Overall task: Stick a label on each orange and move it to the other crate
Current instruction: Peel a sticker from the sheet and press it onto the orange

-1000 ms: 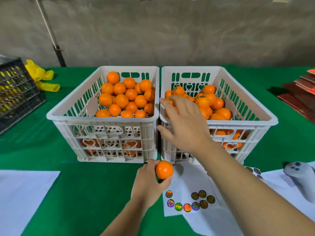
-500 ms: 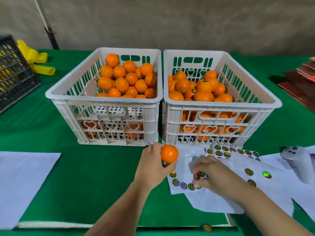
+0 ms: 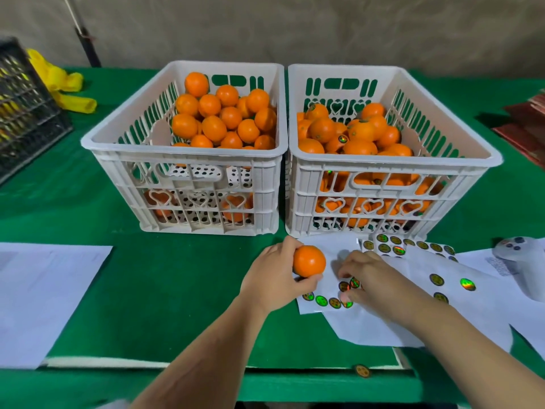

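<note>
Green table cover (image 3: 153, 290) carrying two white slotted crates set side by side beyond the grip, their near walls facing the viewer. Left crate (image 3: 182, 154), beyond and to the left of the held fruit: oranges heaped toward its far side, no labels visible on them. Right crate (image 3: 392, 160), directly beyond the held fruit and to its right: a fuller heap, several fruits showing round shiny labels.

Sticker sheet (image 3: 324, 304), white, lying flat on the cover just below and to the right of the grip, with a row of round holographic labels along its near edge; further sheets overlap it to the right.

Left hand (image 3: 274, 278), fingers curled round the orange (image 3: 309, 261), thumb beneath it, holding it just above the sheet's left corner in front of the gap between the crates. The fruit is near-spherical, so no long axis can be told; its stem end is not visible and no label shows on the exposed face.

Right hand (image 3: 371, 276), just right of the orange and apart from it, fingers bent down onto the sheet, fingertips at a label (image 3: 346, 304); whether they pinch it cannot be told.
</note>
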